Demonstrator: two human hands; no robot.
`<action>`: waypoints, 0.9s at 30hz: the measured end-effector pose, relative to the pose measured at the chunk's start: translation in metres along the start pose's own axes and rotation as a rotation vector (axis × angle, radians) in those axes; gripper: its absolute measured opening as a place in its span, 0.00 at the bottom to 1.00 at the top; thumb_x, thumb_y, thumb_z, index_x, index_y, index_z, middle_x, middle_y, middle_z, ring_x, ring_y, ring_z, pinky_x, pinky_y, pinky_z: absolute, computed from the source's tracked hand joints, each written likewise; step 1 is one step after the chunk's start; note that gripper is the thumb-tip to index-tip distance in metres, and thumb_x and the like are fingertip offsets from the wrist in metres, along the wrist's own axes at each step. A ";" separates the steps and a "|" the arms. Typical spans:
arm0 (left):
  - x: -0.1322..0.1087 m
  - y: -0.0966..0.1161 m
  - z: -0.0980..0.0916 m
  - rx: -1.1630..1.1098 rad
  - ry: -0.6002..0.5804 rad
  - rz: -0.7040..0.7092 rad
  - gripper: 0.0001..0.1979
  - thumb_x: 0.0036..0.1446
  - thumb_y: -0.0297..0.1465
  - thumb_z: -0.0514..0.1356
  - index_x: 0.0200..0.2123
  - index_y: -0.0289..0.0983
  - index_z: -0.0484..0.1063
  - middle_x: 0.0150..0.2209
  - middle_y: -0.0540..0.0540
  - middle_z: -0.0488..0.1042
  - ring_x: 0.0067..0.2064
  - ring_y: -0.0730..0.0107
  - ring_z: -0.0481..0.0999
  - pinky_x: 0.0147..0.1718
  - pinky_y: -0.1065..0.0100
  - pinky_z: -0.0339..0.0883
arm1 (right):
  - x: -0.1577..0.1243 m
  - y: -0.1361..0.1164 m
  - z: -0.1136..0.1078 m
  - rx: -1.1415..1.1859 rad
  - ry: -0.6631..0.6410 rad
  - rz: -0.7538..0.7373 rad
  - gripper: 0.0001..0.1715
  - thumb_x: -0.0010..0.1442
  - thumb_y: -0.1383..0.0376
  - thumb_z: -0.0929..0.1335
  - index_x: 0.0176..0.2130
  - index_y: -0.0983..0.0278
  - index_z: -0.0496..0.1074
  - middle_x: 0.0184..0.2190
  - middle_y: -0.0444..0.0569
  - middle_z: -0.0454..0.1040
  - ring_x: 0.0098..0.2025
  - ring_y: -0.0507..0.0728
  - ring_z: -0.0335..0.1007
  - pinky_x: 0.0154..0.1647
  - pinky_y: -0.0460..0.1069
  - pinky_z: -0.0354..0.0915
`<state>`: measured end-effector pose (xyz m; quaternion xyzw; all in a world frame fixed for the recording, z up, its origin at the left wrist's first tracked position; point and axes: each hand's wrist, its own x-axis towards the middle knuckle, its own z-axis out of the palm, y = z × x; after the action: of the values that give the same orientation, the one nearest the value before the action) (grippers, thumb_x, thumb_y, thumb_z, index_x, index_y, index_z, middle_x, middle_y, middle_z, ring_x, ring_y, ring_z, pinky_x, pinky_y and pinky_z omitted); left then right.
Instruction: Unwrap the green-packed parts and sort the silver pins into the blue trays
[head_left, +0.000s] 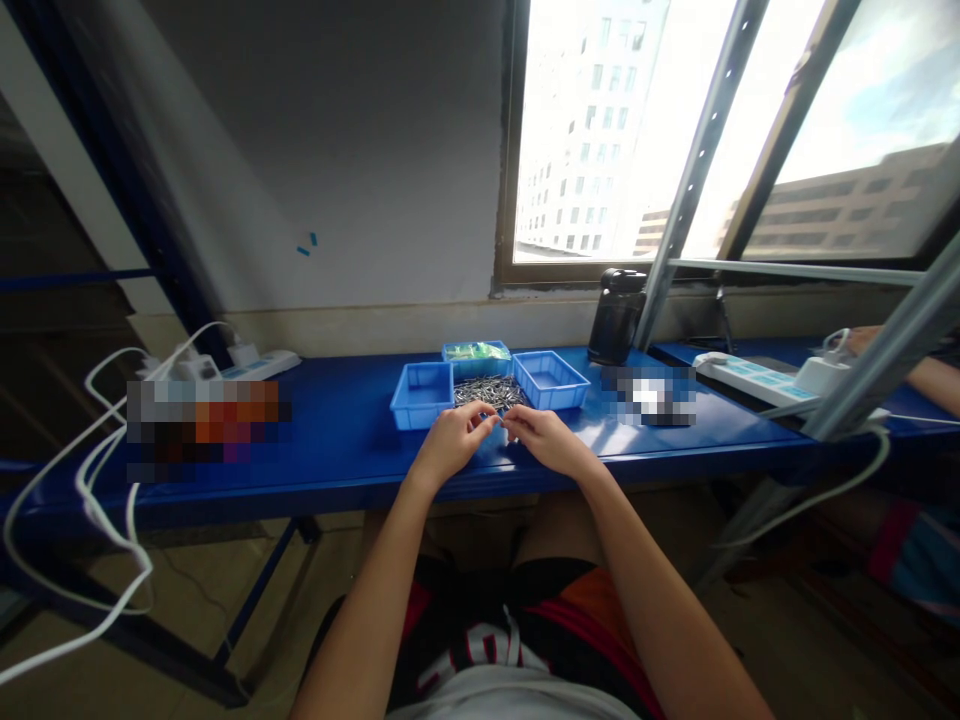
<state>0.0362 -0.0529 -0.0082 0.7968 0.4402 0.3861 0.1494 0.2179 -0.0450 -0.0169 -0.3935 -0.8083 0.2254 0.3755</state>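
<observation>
My left hand (459, 438) and my right hand (541, 436) meet fingertip to fingertip just in front of a pile of small metal pieces (489, 391). Both are pinched closed; whatever lies between the fingers is too small to name. Left of the pile sits a blue bin (422, 412) that looks empty, and a similar blue bin (561, 401) is at its right. Behind the pile, a third blue bin (448, 353) holds green and clear packets (478, 351).
The blue table (337, 400) bears a power strip with white cables (271, 365) and a blurred patch at left. At right are a black container (616, 318), another blurred patch, a metal post, a second power strip (757, 381) and another person's arm (930, 380).
</observation>
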 end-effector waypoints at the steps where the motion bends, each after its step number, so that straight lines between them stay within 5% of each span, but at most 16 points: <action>1: 0.000 0.000 0.000 0.000 -0.002 0.002 0.14 0.56 0.39 0.52 0.37 0.38 0.72 0.24 0.52 0.69 0.24 0.74 0.66 0.25 0.73 0.58 | 0.000 0.000 0.000 -0.001 -0.002 -0.002 0.14 0.61 0.59 0.60 0.31 0.65 0.68 0.26 0.45 0.71 0.28 0.51 0.65 0.31 0.45 0.59; 27: -0.003 0.009 -0.002 -0.088 -0.080 0.020 0.11 0.52 0.36 0.56 0.36 0.38 0.73 0.25 0.52 0.71 0.23 0.77 0.65 0.24 0.75 0.60 | 0.001 -0.001 0.001 -0.209 -0.043 -0.054 0.11 0.57 0.66 0.63 0.25 0.66 0.68 0.21 0.42 0.65 0.25 0.49 0.58 0.26 0.43 0.52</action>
<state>0.0394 -0.0608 -0.0029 0.8085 0.4087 0.3744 0.1978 0.2165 -0.0450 -0.0159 -0.4037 -0.8456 0.1382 0.3209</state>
